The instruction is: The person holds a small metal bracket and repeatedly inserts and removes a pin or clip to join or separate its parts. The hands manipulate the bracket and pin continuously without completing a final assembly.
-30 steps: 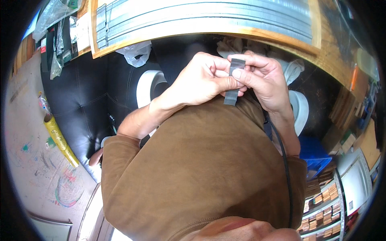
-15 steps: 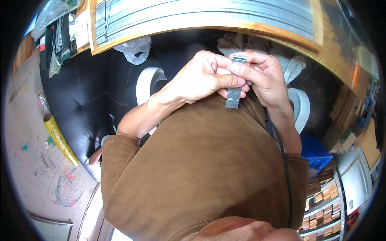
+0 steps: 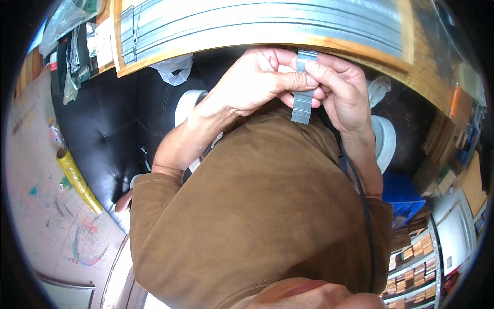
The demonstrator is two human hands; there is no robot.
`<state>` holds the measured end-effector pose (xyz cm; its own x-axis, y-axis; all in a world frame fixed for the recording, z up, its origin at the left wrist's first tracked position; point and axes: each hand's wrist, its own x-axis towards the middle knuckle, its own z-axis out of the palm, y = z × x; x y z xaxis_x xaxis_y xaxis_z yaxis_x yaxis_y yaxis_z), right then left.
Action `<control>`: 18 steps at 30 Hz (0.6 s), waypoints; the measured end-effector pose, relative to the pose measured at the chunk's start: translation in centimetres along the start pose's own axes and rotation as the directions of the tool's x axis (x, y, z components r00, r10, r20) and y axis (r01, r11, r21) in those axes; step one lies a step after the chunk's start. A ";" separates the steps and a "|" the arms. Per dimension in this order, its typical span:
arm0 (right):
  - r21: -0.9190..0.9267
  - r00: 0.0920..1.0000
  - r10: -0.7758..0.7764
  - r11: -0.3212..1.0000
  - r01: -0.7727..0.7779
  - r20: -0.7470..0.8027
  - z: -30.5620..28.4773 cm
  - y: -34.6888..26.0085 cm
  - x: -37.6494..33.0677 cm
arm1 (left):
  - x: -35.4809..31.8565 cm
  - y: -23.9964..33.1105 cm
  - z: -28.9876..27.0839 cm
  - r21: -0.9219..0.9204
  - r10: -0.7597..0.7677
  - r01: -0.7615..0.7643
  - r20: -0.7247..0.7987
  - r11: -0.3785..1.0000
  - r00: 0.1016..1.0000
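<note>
Strip of grey segments [image 3: 302, 106] pinched upright between left hand [image 3: 249, 82] and right hand [image 3: 343, 90], just near of wooden tray [image 3: 355, 45], seemingly at a handling step, calling for steady fingertips.

Brown shirt [image 3: 257, 206], short sleeves [image 3: 154, 198], stitched neckline [image 3: 247, 289], black cable [image 3: 367, 221], bare hands [image 3: 247, 82] [image 3: 347, 98]

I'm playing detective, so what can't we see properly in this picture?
In the head view:
Grey strip: its middle is covered by the left hand and right hand.
Wooden frame: its far side is cut off by the top edge.
White curved thing: partly hidden behind the left forearm.
Small brown pieces, lower right: too small to count.
</note>
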<state>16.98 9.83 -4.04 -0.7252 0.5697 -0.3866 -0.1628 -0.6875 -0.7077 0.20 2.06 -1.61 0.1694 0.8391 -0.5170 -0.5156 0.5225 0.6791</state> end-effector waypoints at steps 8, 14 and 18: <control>0.023 0.999 -0.016 1.000 0.017 -0.031 0.4 0.0 0.2 | 0.3 -0.2 -0.2 -0.042 0.025 -0.024 0.034 0.999 0.999; -0.026 0.999 -0.037 0.999 0.038 0.026 -0.5 0.3 0.2 | -0.3 0.5 0.3 0.056 -0.002 0.003 -0.018 0.998 1.000; -0.044 0.999 0.028 0.999 -0.027 0.017 0.0 -0.2 -0.7 | -1.3 0.4 0.8 0.110 -0.029 0.033 -0.038 0.993 0.999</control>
<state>17.53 9.56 -3.55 -0.7405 0.5430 -0.3960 -0.1139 -0.6821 -0.7223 0.45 1.36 -0.23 0.1520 0.8174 -0.5557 -0.4143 0.5631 0.7150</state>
